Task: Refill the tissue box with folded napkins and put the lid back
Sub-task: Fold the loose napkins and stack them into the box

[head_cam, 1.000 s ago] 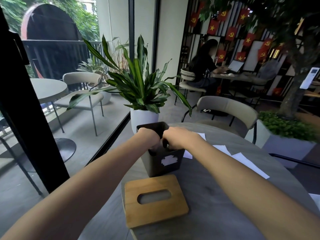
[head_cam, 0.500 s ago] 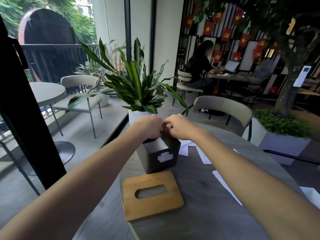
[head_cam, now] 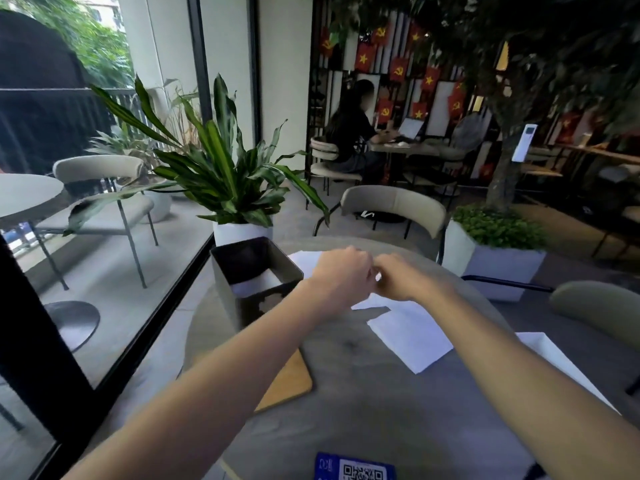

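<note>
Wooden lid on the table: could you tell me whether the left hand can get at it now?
Probably yes. The wooden lid lies flat on the table, nearer the person than the left hand and partly under that forearm, with nothing visible on it; the hand would only need to draw back.

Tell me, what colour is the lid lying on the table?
Light wood-brown lid; the head view shows it.

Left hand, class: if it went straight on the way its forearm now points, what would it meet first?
Most likely the right hand, which the left hand seems to touch at the knuckles, above the napkins on the table. Depth is unclear, so it might slip just past.
</note>
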Tool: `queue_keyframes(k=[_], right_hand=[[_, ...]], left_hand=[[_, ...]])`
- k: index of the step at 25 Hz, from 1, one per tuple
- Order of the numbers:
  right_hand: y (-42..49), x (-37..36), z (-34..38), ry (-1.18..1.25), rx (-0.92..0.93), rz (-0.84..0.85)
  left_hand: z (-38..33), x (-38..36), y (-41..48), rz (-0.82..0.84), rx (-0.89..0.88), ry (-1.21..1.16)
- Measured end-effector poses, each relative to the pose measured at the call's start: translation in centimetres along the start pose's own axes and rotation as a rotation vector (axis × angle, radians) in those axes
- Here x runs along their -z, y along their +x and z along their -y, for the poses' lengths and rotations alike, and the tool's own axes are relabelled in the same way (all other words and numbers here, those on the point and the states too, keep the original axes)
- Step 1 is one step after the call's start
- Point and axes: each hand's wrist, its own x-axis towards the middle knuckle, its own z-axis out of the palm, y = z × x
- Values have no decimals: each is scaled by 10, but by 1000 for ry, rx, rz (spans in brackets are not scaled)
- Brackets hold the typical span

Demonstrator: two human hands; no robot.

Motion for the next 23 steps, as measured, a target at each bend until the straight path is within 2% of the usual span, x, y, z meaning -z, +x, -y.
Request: queue_keyframes(k=[3, 6, 12, 19, 23], right_hand=[[-11, -26, -42, 60, -80, 58], [-22, -46, -64, 118, -105, 31], [-33, -58, -83, 201, -130, -81], [-40, -55, -77, 183, -85, -36], [-37, -53, -80, 106, -232, -107]], left_hand=[[-35, -44, -16, 99, -74, -10], [-44, -71, -29, 179, -43, -22], [-34, -82, -43, 122, -65, 88], [-14, -80, -53, 175, -10, -16], [2, -76, -56, 185, 17, -78]])
